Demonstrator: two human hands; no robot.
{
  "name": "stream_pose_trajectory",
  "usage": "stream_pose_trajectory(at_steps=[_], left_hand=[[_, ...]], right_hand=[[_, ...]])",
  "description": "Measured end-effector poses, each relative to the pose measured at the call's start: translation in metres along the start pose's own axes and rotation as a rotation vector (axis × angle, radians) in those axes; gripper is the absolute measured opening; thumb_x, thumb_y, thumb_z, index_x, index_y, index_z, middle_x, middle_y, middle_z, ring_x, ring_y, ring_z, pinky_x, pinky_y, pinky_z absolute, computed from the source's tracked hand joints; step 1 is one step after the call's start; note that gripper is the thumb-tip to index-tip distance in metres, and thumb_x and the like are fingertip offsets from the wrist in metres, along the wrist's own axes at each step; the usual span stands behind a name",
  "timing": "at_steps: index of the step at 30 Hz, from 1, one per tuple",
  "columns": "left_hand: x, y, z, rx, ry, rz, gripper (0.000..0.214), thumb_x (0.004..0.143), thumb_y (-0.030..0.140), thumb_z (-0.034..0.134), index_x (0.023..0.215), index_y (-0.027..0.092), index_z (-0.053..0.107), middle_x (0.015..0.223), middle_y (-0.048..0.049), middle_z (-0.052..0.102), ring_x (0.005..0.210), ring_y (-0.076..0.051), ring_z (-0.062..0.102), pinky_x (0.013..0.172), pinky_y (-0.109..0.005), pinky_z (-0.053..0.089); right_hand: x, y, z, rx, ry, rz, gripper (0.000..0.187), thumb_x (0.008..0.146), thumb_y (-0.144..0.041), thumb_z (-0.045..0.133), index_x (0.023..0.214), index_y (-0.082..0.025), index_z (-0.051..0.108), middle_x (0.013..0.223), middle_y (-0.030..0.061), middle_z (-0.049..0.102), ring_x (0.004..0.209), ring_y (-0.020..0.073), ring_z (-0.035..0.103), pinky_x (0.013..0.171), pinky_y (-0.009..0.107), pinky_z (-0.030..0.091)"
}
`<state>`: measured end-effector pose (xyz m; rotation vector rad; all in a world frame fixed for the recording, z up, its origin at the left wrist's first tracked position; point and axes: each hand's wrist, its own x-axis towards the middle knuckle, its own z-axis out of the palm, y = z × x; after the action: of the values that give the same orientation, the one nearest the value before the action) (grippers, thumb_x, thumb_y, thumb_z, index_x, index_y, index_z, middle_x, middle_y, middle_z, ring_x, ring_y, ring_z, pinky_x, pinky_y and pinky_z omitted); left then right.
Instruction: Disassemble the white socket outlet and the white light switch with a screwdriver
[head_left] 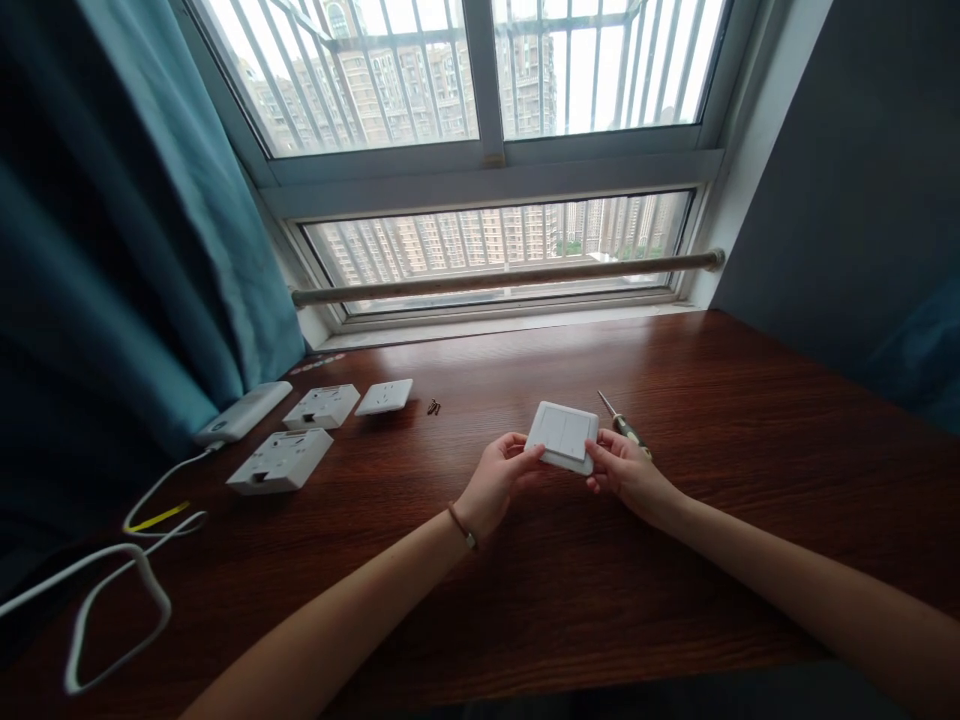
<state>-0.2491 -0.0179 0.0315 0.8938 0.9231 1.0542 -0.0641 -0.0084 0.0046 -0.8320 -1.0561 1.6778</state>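
Observation:
A white wall switch (564,434) with wide rocker keys is held tilted above the table between both hands. My left hand (504,478) grips its left edge, thumb on the front face. On its right edge my right hand (626,472) is closed, with the thumb at the lower corner. Just beyond the right hand lies a screwdriver (624,422), its shaft pointing away to the upper left and its handle partly hidden by the hand. Several small screws (434,408) rest on the wood left of the switch.
To the left stand two white mounting boxes (281,462) and a white socket panel (385,397). A white power strip (244,412) with a looping cable (161,590) sits by the blue curtain (172,180). A yellow strip (159,517) lies near the cable. The window ledge (510,325) bounds the table's far side.

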Motion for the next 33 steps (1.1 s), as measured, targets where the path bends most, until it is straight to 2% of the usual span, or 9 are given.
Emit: stream_pose_trajectory(at_steps=[4, 8, 13, 17, 21, 25, 33], left_hand=[[-0.010, 0.005, -0.002, -0.085, 0.075, 0.013, 0.029, 0.060, 0.021, 0.078, 0.077, 0.010, 0.056, 0.081, -0.0059, 0.065, 0.076, -0.014, 0.064, 0.071, -0.024, 0.052], [-0.031, 0.020, -0.027, -0.088, 0.175, 0.057, 0.022, 0.065, 0.017, 0.074, 0.080, 0.010, 0.059, 0.085, -0.0069, 0.067, 0.079, -0.014, 0.065, 0.074, -0.025, 0.053], [-0.059, 0.044, -0.094, -0.055, 0.449, 0.143, 0.009, 0.074, 0.004, 0.062, 0.080, 0.010, 0.061, 0.083, -0.0062, 0.068, 0.069, -0.012, 0.065, 0.065, -0.021, 0.055], [-0.068, 0.056, -0.153, -0.062, 0.644, 0.194, 0.014, 0.079, -0.001, 0.052, 0.080, 0.010, 0.061, 0.080, -0.0062, 0.068, 0.068, -0.013, 0.066, 0.063, -0.025, 0.057], [-0.068, 0.060, -0.192, -0.044, 0.712, 0.224, 0.019, 0.082, -0.002, 0.046, 0.080, 0.009, 0.062, 0.082, -0.0062, 0.068, 0.071, -0.012, 0.066, 0.062, -0.021, 0.057], [-0.062, 0.060, -0.212, -0.038, 0.744, 0.213, 0.019, 0.081, -0.003, 0.046, 0.078, 0.007, 0.062, 0.082, -0.0072, 0.067, 0.071, -0.012, 0.065, 0.061, -0.020, 0.058], [-0.053, 0.055, -0.231, -0.034, 0.817, 0.166, 0.019, 0.080, -0.004, 0.047, 0.080, 0.006, 0.063, 0.079, -0.0090, 0.067, 0.069, -0.012, 0.064, 0.059, -0.019, 0.057]], right_hand=[[-0.003, 0.002, 0.002, -0.003, -0.089, 0.033, 0.038, 0.070, -0.040, 0.070, 0.093, -0.018, 0.051, 0.073, 0.0014, 0.064, 0.053, 0.0102, 0.060, 0.048, 0.021, 0.048], [-0.008, 0.000, 0.006, -0.009, -0.175, 0.087, 0.040, 0.070, -0.043, 0.069, 0.094, -0.018, 0.048, 0.073, 0.0027, 0.065, 0.060, 0.0124, 0.064, 0.054, 0.022, 0.049], [-0.011, 0.001, 0.008, -0.037, -0.164, 0.120, 0.039, 0.071, -0.043, 0.067, 0.092, -0.018, 0.047, 0.071, 0.0017, 0.064, 0.058, 0.0108, 0.063, 0.053, 0.021, 0.048], [-0.010, 0.003, 0.006, -0.046, -0.167, 0.137, 0.038, 0.071, -0.042, 0.068, 0.091, -0.017, 0.047, 0.070, 0.0015, 0.064, 0.056, 0.0102, 0.062, 0.051, 0.020, 0.047], [-0.009, 0.003, 0.006, -0.058, -0.175, 0.148, 0.038, 0.071, -0.042, 0.068, 0.091, -0.017, 0.047, 0.069, 0.0012, 0.064, 0.055, 0.0100, 0.062, 0.051, 0.020, 0.048], [-0.009, 0.002, 0.007, -0.067, -0.164, 0.151, 0.040, 0.070, -0.043, 0.068, 0.091, -0.017, 0.047, 0.069, 0.0009, 0.064, 0.055, 0.0100, 0.062, 0.052, 0.021, 0.048], [-0.007, 0.004, 0.003, -0.070, -0.157, 0.144, 0.039, 0.071, -0.043, 0.068, 0.091, -0.017, 0.047, 0.069, 0.0006, 0.064, 0.055, 0.0093, 0.062, 0.052, 0.020, 0.047]])
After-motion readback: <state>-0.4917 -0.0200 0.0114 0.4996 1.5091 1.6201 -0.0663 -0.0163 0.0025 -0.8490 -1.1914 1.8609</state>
